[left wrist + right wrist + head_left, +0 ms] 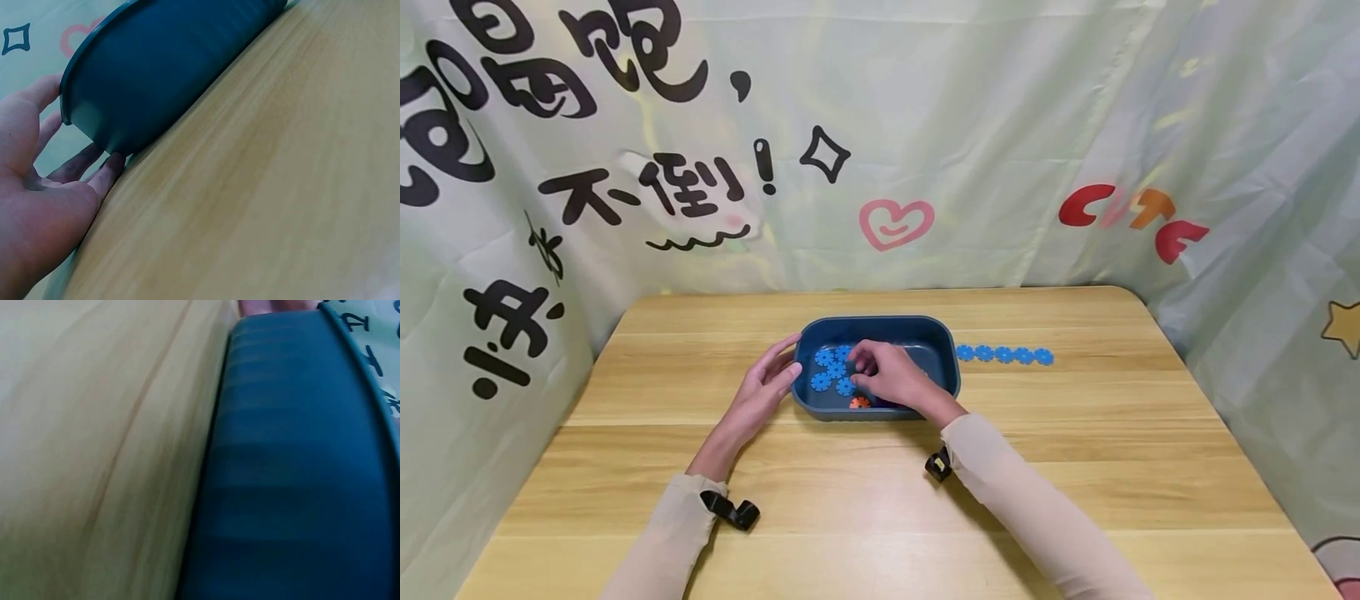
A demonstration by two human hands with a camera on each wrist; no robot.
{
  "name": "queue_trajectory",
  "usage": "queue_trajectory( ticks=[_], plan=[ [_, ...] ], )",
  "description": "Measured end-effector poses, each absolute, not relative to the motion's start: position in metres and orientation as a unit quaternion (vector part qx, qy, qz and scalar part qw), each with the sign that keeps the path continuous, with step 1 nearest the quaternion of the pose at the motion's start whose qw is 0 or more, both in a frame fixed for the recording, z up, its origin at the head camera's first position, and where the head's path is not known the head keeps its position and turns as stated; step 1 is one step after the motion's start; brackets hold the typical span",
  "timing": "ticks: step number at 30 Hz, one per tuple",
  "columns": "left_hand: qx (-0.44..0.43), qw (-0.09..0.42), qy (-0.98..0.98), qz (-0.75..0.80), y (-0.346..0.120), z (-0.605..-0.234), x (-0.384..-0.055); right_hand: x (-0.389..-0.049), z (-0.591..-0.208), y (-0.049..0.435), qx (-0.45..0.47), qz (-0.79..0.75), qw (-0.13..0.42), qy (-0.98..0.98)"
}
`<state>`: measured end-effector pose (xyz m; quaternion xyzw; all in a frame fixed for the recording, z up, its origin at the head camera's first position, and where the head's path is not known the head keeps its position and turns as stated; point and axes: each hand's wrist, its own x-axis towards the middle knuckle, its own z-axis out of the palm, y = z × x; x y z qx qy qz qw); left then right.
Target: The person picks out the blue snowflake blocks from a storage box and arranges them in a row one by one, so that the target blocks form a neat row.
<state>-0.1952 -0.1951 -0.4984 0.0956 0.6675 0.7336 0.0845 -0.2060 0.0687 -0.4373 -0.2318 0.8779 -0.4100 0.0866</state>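
Observation:
A dark blue oblong bin (876, 414) stands on the table. Inside its left part lie several blue notched discs (824, 357), with an orange notched disc (860, 402) by the near wall. My left hand (763, 387) rests against the bin's left end, fingers spread along it; the left wrist view shows fingertips (114, 164) at its lower edge. Over the bin's inside, my right hand (891, 375) reaches down beside the blue discs, fingers bent and the thumb apart from them. The right wrist view shows the bin's ribbed outer wall (300, 456), not the hand.
A row of several blue notched discs (1003, 355) runs rightward from the bin's right end on the wooden table (865, 508). Behind the table hangs a pale printed cloth (970, 150), also along both sides.

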Motion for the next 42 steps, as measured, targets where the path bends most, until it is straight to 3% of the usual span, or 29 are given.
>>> queue_trajectory(
  ticks=[6, 24, 42],
  plan=[
    [0.103, 0.086, 0.666, 0.734, -0.194, -0.499, -0.195, -0.211, -0.443, 0.066, -0.24, -0.381, 0.109, 0.886],
    [0.1, 0.084, 0.666, 0.735, -0.195, -0.496, -0.196, -0.218, -0.445, 0.058, -0.257, -0.29, 0.099, 0.917],
    [0.098, 0.086, 0.662, 0.738, -0.194, -0.496, -0.196, -0.215, -0.442, 0.066, -0.24, -0.402, 0.113, 0.877]
  ],
)
